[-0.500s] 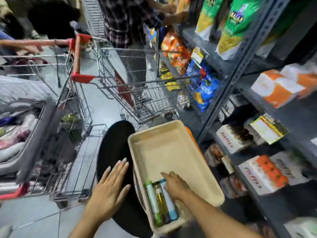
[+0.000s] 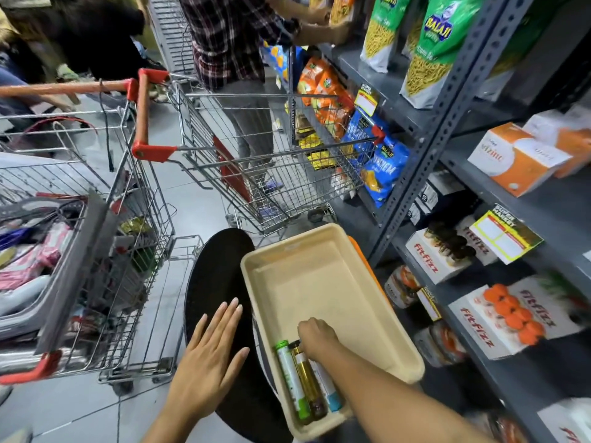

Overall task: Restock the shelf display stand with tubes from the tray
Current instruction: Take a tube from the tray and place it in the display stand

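A beige tray [image 2: 323, 282] rests on a round black stool [image 2: 220, 273]. At its near end lie three tubes side by side: a green-capped one [image 2: 289, 375], a gold one [image 2: 307, 382] and a white one with a blue end [image 2: 329, 391]. My right hand [image 2: 316, 338] reaches into the tray and curls over the top ends of the gold and white tubes; whether it grips one I cannot tell. My left hand [image 2: 208, 359] hovers flat with fingers spread over the stool, left of the tray. Fit-fizz display stands [image 2: 479, 324] with orange-capped tubes sit on the grey shelf at right.
Two wire shopping carts stand left [image 2: 96, 251] and ahead [image 2: 265, 161]. A person in a plaid shirt [image 2: 230, 36] works at the grey shelving [image 2: 441, 129] beyond the far cart. Snack bags and boxes fill the shelves on the right.
My right hand has slid a little up the tubes toward their top ends. My left hand stays spread over the stool.
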`<state>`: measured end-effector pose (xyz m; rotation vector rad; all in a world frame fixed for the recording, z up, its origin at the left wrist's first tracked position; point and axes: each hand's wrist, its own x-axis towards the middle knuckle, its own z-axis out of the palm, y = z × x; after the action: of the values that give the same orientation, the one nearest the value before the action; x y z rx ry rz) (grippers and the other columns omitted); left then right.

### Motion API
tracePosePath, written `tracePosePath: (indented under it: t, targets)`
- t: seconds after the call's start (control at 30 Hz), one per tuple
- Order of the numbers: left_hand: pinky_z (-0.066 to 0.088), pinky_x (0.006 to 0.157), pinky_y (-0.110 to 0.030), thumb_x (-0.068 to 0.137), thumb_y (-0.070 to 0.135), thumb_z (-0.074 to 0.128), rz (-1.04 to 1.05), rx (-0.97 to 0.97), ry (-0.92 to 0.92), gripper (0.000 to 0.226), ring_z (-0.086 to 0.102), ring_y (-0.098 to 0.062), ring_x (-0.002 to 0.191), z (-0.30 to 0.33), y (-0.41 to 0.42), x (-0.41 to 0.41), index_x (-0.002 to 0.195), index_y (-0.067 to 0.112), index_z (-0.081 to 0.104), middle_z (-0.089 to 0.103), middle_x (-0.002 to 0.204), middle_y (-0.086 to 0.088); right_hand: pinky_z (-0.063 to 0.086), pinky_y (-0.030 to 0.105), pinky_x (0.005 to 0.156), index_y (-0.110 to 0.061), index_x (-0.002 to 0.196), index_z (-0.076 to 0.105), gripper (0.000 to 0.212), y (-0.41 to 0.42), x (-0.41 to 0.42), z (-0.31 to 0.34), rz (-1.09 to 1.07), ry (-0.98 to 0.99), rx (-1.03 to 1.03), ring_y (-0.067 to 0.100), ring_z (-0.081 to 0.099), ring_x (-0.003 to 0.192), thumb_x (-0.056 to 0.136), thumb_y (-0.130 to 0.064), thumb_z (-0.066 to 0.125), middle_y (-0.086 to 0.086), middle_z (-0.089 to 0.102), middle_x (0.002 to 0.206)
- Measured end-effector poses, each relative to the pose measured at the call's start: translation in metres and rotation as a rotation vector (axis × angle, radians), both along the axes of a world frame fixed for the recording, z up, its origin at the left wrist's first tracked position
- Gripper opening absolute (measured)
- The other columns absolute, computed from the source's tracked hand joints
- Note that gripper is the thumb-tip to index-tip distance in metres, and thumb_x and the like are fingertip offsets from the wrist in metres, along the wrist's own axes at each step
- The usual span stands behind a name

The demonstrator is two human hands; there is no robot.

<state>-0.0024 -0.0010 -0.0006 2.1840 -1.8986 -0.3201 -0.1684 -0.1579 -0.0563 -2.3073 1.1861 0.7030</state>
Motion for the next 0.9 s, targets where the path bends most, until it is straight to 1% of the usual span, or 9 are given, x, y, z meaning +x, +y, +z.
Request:
tracePosePath:
  t: [0.1,0.3,0.4,0.5,0.6,0.7,0.77,0.83,0.9]
  targets:
    - [-0.003,0.116,-0.032,0.095,0.055,0.019,0.004,0.012,0.02,0.064,-0.003,-0.007,0.144,0.001,0.0,-0.003,0.149,0.026,0.0,0.001,0.159,0.01,0.051,0.04,0.088,0.002,0.121,0.058,0.032,-0.002,0.004,0.02,-0.001,-0.047,0.022,0.038,0.057,0.114,0.089,-0.001,0.056,0.022,0.056,0.125]
    - [-0.008,0.116,-0.029,0.09,0.061,0.012,-0.052,-0.126,0.076,0.068,-0.011,-0.003,0.142,0.039,-0.057,-0.018,0.148,0.029,-0.004,-0.004,0.158,0.008,0.05,0.038,0.082,0.001,0.11,0.062,0.039,-0.029,-0.012,0.124,-0.03,-0.206,-0.056,0.04,0.06,0.106,0.082,-0.023,0.074,0.025,0.061,0.117]
    - [-0.001,0.118,-0.033,0.09,0.064,0.009,-0.115,-0.265,0.083,0.071,-0.006,-0.005,0.144,0.087,-0.116,-0.039,0.148,0.025,-0.002,0.0,0.158,0.005,0.051,0.037,0.08,-0.001,0.11,0.067,0.034,-0.044,-0.033,0.204,0.019,-0.296,-0.107,0.038,0.062,0.102,0.08,-0.017,0.075,0.023,0.067,0.112]
    - [0.0,0.118,-0.032,0.09,0.064,0.011,-0.193,-0.406,0.1,0.072,-0.005,-0.006,0.144,0.147,-0.17,-0.068,0.148,0.023,0.0,0.0,0.157,0.005,0.054,0.039,0.088,-0.006,0.113,0.067,0.034,-0.06,-0.063,0.292,0.051,-0.359,-0.198,0.033,0.064,0.105,0.08,-0.008,0.073,0.019,0.068,0.116]
    - [0.003,0.119,-0.036,0.09,0.064,0.002,-0.294,-0.51,0.106,0.074,-0.002,-0.01,0.145,0.211,-0.21,-0.109,0.148,0.019,0.005,0.004,0.158,0.0,0.053,0.036,0.088,-0.009,0.115,0.066,0.035,-0.059,-0.103,0.389,0.1,-0.365,-0.348,0.029,0.063,0.104,0.081,-0.008,0.072,0.014,0.067,0.117]
    - [0.005,0.118,-0.038,0.089,0.063,-0.003,-0.426,-0.616,0.085,0.073,0.002,-0.016,0.144,0.272,-0.237,-0.154,0.144,0.015,0.004,0.006,0.155,-0.006,0.048,0.027,0.077,-0.015,0.111,0.069,0.034,-0.044,-0.15,0.479,0.095,-0.356,-0.519,0.023,0.062,0.098,0.077,-0.01,0.072,0.007,0.068,0.111]
    - [0.006,0.118,-0.039,0.089,0.064,-0.002,-0.521,-0.674,0.075,0.075,0.004,-0.018,0.144,0.312,-0.252,-0.19,0.145,0.015,0.007,0.004,0.154,-0.008,0.046,0.022,0.067,-0.016,0.105,0.07,0.025,-0.031,-0.183,0.531,0.046,-0.382,-0.598,0.019,0.065,0.087,0.08,-0.018,0.073,0.003,0.069,0.097]
    - [0.008,0.118,-0.044,0.087,0.064,0.002,-0.609,-0.72,0.072,0.081,0.006,-0.024,0.145,0.344,-0.263,-0.228,0.146,0.01,0.017,0.009,0.155,-0.01,0.041,0.016,0.058,-0.016,0.101,0.071,0.02,-0.018,-0.212,0.574,-0.015,-0.403,-0.691,0.011,0.061,0.076,0.084,-0.026,0.071,-0.002,0.066,0.087]
    - [0.007,0.118,-0.044,0.086,0.064,0.005,-0.696,-0.794,0.079,0.081,0.005,-0.028,0.144,0.372,-0.27,-0.271,0.145,0.009,0.015,0.007,0.154,-0.009,0.04,0.013,0.052,-0.015,0.099,0.071,0.018,-0.005,-0.243,0.61,-0.088,-0.393,-0.805,-0.001,0.058,0.062,0.088,-0.027,0.067,-0.004,0.063,0.079]
